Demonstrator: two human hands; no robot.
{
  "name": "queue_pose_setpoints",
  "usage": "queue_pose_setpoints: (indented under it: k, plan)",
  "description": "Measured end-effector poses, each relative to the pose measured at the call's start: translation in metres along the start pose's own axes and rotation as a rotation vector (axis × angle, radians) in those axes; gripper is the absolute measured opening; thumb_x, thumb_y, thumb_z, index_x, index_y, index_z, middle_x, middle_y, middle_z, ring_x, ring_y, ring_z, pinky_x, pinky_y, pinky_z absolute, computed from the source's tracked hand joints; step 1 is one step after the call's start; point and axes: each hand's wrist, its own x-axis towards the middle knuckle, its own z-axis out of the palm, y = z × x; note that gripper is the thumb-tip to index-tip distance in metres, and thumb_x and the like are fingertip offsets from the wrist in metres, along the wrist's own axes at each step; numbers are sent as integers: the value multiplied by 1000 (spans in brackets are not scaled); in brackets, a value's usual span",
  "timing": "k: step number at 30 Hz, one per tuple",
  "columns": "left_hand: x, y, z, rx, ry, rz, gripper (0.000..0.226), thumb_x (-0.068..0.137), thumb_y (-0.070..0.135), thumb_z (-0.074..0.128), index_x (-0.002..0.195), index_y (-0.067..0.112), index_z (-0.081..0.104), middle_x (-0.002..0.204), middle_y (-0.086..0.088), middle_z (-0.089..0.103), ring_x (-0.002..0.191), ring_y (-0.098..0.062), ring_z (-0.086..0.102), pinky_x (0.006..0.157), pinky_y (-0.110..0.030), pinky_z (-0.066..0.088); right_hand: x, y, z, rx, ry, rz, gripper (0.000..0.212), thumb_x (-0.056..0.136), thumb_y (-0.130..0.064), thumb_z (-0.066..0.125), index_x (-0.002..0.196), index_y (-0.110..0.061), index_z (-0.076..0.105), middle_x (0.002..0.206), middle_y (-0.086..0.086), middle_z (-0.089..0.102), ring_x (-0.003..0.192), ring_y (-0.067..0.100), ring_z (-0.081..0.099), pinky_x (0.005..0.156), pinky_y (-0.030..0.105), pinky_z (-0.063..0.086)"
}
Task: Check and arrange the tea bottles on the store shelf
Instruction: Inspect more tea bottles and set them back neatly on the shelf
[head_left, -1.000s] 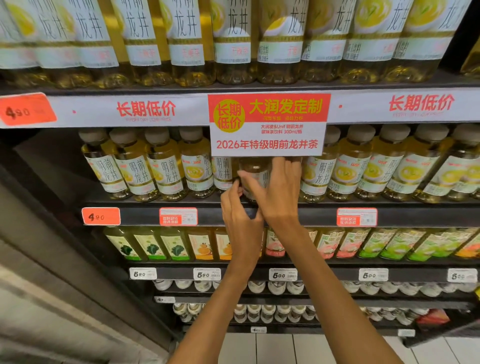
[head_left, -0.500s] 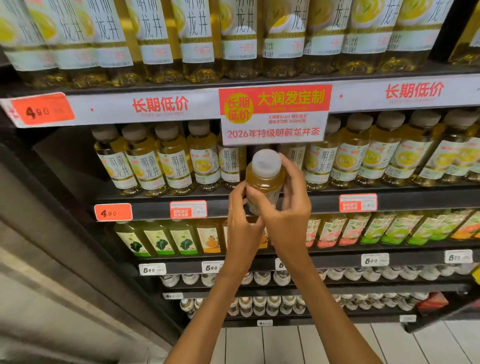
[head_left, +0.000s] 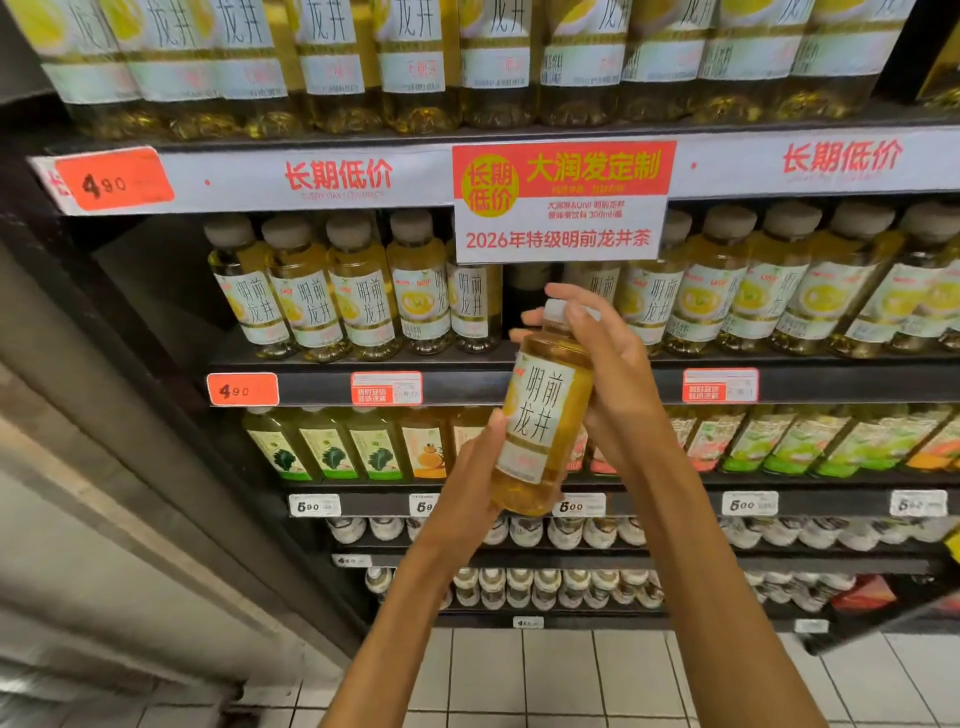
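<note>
Clear amber tea bottle (head_left: 545, 415), left hand (head_left: 470, 483) cupping base, right hand (head_left: 610, 374) gripping neck

A tea bottle (head_left: 544, 415) is held in front of the shelf edge (head_left: 571, 385), the left hand (head_left: 470, 483) under its base and the right hand (head_left: 613, 374) around its top. Behind it, a gap (head_left: 524, 301) splits the bottle row (head_left: 358, 296) on the shelf, below a hanging sign (head_left: 561, 202); juice bottles (head_left: 332, 441) stand one shelf lower
</note>
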Motion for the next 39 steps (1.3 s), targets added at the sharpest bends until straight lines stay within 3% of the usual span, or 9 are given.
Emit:
queue_pose_setpoints:
  k: [6,11,14,19,23,26,32,36,39]
  plan:
    - [5,8,12,179,143,-10,61,86,66,36,125,26,59,113,2,71,109,-14,65,95,-35,50,2,0,-2,-167,52,-32,15,92,-22,58,107,-20,61,97,3,70,101,22,67,85,34,55]
    - [4,13,18,-184,-52,-193,70,94,63,27,111,8,66,84,-14,69,66,-25,67,57,-31,53,8,-10,-12,58,-59,130,32,84,-33,55,111,-16,61,95,6,72,95,26,69,81,37,56]
    - [4,12,22,-287,-161,-273,71,96,61,26,105,4,67,83,-17,67,67,-25,66,59,-32,54,9,-13,-14,206,-135,197,36,80,-33,53,107,-10,58,79,7,72,78,22,71,74,36,59]
    - [9,10,27,142,174,-148,56,83,72,28,101,43,72,103,6,74,99,-10,69,92,-40,51,13,-11,-24,-58,34,135,21,86,-33,60,102,-19,60,80,-2,71,82,17,69,79,37,56]
    - [14,9,35,245,189,-161,82,61,89,37,117,35,65,105,6,73,97,-10,69,82,-29,53,18,-5,-27,-141,107,179,18,94,-35,54,105,-24,60,101,2,70,97,19,66,92,42,53]
    - [13,5,33,-20,134,-212,73,80,79,36,113,22,67,89,-8,73,76,-22,71,63,-31,55,18,-4,-32,-13,40,259,32,96,-29,51,122,-11,58,108,8,67,100,20,63,97,42,48]
    - [8,5,28,-404,-167,-388,78,89,71,34,100,1,68,82,-17,68,67,-26,67,60,-31,55,21,1,-28,242,-99,321,36,81,-35,55,107,-10,59,80,8,69,79,23,69,74,38,58]
    - [13,9,19,-119,55,-299,71,85,68,35,120,14,64,108,-13,71,99,-28,69,78,-39,57,29,-1,-25,23,-48,242,32,84,-39,59,103,-14,61,75,2,68,75,18,69,70,31,57]
    - [14,14,20,45,135,-261,65,74,75,41,106,27,72,104,-7,73,99,-26,69,83,-42,55,34,4,-21,-135,25,234,26,93,-37,56,106,-16,60,78,-1,70,71,12,67,63,26,57]
